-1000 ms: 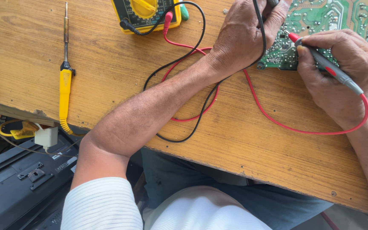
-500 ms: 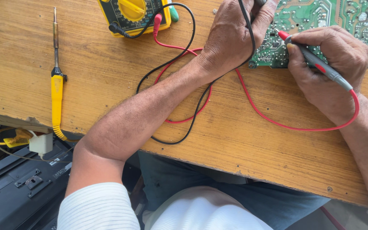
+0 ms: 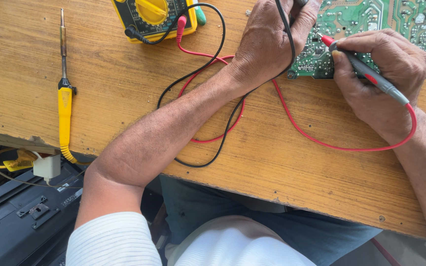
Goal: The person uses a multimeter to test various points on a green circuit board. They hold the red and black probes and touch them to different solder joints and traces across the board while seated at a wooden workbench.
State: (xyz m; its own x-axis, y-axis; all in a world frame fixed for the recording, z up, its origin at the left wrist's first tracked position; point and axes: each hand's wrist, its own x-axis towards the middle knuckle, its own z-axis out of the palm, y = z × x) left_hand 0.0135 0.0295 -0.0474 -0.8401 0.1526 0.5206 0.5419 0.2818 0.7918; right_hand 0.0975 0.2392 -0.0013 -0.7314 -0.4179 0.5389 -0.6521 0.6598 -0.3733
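My right hand is pinching the red probe, touching its tip to the green circuit board; my left hand is gripping the black lead beside it. Next I judge steady contact matters.

A yellow, box-shaped multimeter lies at the far edge of the wooden surface; only its dark dial panel with printed markings shows, its screen out of view. No packages or signs appear.
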